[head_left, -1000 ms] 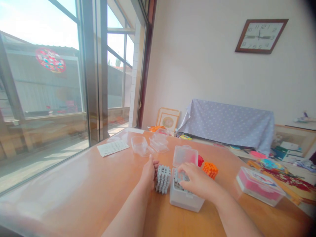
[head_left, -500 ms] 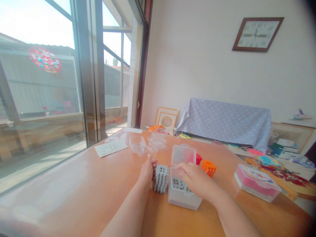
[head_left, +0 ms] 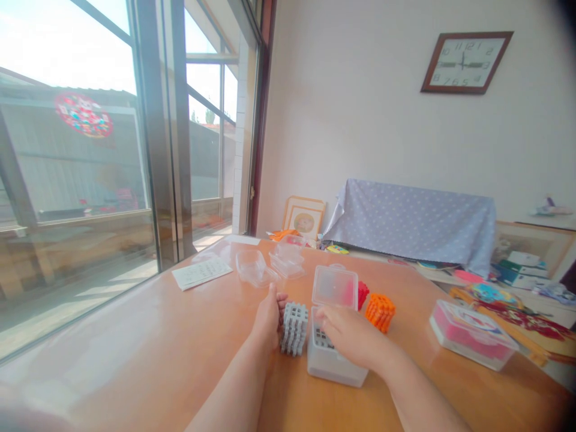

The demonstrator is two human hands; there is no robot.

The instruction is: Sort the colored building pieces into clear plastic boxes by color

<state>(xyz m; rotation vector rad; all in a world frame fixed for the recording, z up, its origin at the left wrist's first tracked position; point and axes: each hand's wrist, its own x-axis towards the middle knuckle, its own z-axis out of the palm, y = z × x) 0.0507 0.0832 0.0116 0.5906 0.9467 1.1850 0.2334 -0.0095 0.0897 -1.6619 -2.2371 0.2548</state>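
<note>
A stack of grey lattice-like plastic pieces point(head_left: 294, 330) stands upright on the table. Against its left side is my left hand point(head_left: 269, 318), thumb pointing up and fingers loosely apart, partly behind the stack. Just right of the stack is a clear plastic box point(head_left: 335, 371) with its hinged lid point(head_left: 335, 287) raised. Similar grey pieces point(head_left: 321, 339) lie inside it. Over the box, my right hand point(head_left: 346, 335) reaches in with fingers bent and together; its fingertips and anything between them are hidden.
Behind the box sit a red piece stack point(head_left: 362, 294) and an orange piece stack point(head_left: 380, 312). To the right is a closed box with pink contents point(head_left: 472, 335). Clear empty containers point(head_left: 256, 268) and a paper sheet point(head_left: 201, 273) lie farther back. A window point(head_left: 81, 180) borders the left.
My right hand has moved slightly left and lower into the box, covering more of the grey pieces. My left hand and the grey stack stay in place.
</note>
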